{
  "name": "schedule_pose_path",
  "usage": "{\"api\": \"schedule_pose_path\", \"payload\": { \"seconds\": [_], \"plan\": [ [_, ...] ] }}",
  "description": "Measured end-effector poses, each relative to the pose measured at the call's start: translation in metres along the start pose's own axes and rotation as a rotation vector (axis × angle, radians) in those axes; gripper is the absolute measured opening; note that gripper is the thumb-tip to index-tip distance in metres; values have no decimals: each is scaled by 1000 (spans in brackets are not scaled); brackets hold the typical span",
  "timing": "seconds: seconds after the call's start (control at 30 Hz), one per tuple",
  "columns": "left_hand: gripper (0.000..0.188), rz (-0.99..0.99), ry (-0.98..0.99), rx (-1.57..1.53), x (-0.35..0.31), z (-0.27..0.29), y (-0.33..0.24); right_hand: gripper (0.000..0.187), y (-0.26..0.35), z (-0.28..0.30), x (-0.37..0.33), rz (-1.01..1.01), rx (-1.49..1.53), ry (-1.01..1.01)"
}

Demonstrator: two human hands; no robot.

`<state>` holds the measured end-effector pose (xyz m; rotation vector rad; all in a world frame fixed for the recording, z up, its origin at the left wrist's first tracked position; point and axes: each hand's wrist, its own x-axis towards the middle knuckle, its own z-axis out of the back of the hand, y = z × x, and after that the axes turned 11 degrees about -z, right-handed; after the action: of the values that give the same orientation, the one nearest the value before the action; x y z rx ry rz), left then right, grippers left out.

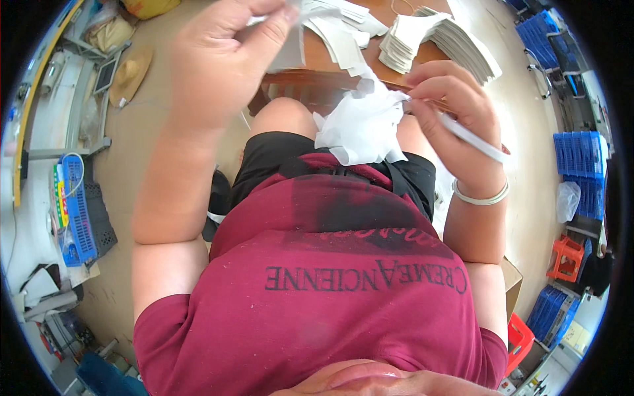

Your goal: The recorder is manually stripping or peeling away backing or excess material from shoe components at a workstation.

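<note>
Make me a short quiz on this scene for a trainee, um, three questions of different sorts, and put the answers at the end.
1. Which of the person's hands is raised higher in the picture?

2. True or false: the right hand holds a slim white item.

3. Where is most of the crumpled white material?
A) on the straw hat
B) at the person's lap
C) inside a blue basket

Key:
1. The left hand.
2. True.
3. B.
</note>
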<state>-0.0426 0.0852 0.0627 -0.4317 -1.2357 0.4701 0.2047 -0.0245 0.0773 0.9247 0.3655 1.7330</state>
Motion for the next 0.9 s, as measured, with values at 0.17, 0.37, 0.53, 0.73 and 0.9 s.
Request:
{"api": "schedule_pose_path", "payload": {
  "seconds": [0.17,0.37,0.53,0.73,0.9],
  "plan": [
    [16,-105,180,-123,-11,-41,0,17,11,-2,-3,251,-14,200],
    [15,-58,332,-299,-32,-61,-12,18,2,-9,-6,230,-76,24],
    [15,64,316,-311,-35,-61,-23,23,-6,-14,-10,187,-57,-149],
    [18,-166,309,-98,-33,-57,-29,24,-4,-14,-8,303,-174,-197],
    [20,-279,298,19,-32,-55,-31,28,-2,-15,-10,347,-288,-248]
  ]
}}
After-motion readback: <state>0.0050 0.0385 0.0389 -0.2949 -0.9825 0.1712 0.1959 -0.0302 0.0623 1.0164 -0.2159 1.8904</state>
